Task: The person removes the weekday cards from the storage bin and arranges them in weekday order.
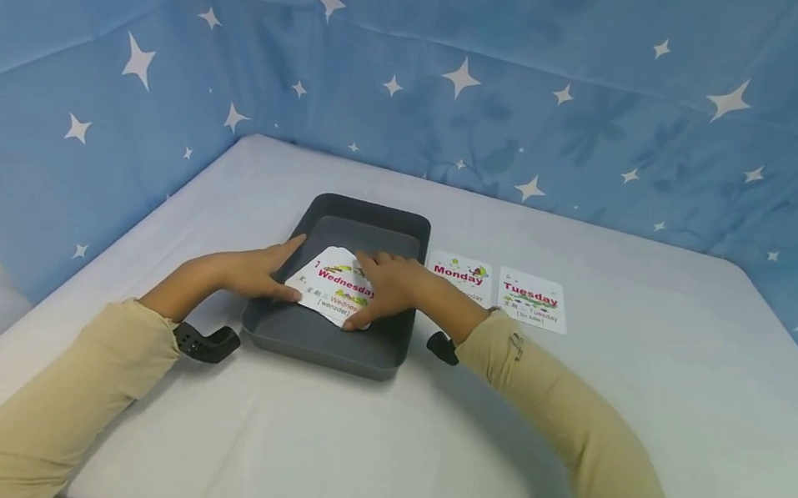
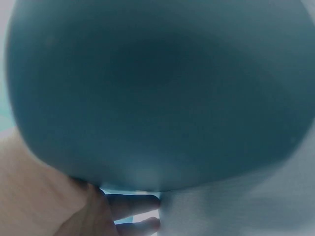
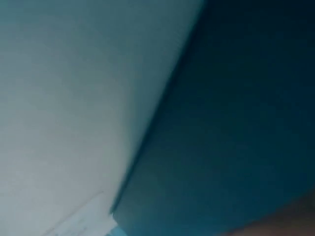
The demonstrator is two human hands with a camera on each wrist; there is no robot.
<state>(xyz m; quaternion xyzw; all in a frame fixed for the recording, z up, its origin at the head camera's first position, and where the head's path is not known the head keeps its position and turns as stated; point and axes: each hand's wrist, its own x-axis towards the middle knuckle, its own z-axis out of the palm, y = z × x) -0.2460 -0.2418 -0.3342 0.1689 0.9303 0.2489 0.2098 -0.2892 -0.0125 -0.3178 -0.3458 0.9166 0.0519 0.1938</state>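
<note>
A fanned stack of white cards (image 1: 337,285), the top one printed "Wednesday", is at the dark grey tray (image 1: 325,350), over its inside. My right hand (image 1: 394,286) grips the stack's right side, thumb at the lower edge and fingers at the upper. At the left, my left hand (image 1: 256,270) reaches over the tray's rim with thumb and index finger spread. Its thumb touches the cards' lower left corner, while the index finger points away from them; its other fingers are hidden. In the left wrist view, two fingers (image 2: 138,206) show below the tray's dark wall (image 2: 157,123).
Right of the tray, a "Monday" card (image 1: 462,272) lies partly behind my right wrist. Beside it is a "Tuesday" card (image 1: 533,300). White cloth covers the table (image 1: 654,383). A blue star-patterned curtain (image 1: 506,128) hangs behind and to the left.
</note>
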